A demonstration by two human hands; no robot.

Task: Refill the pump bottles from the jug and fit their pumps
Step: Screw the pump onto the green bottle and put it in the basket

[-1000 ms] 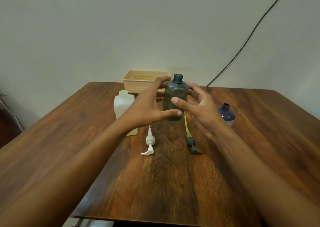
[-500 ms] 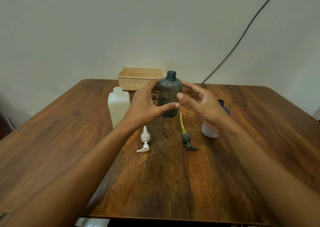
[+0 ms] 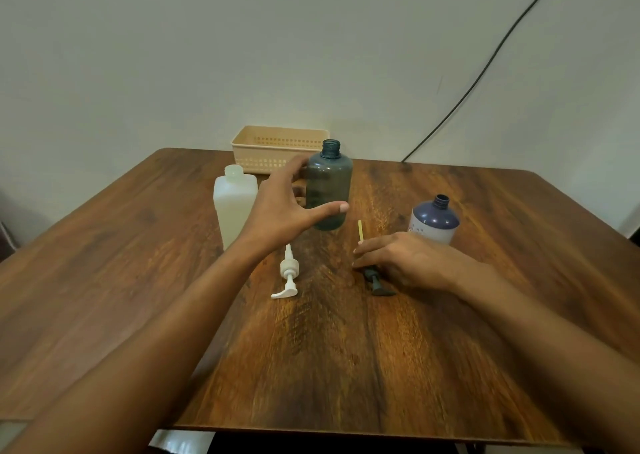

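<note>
Now the left hand (image 3: 280, 211) grips the grey-green bottle (image 3: 329, 183), thumb across its front and fingers (image 3: 298, 168) wrapped behind, its neck uncapped. Lower down, the right hand (image 3: 408, 259) pinches the dark pump (image 3: 377, 282) lying on the tabletop (image 3: 346, 367), its yellow tube pointing away past the fingertips. Left of those fingers lies the white pump (image 3: 289, 273). The jug (image 3: 235, 207) stands behind the left wrist, and the blue bottle (image 3: 434, 221) stands just beyond the right knuckles.

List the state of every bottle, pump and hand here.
teal bottle, upright, uncapped, gripped by left hand
blue bottle, upright, uncapped
jug, upright, uncapped
white pump, lying on table, unfitted
dark pump, lying on table, unfitted
right hand, fingers on dark pump, grip unclear
basket, upright, inside not visible
</note>
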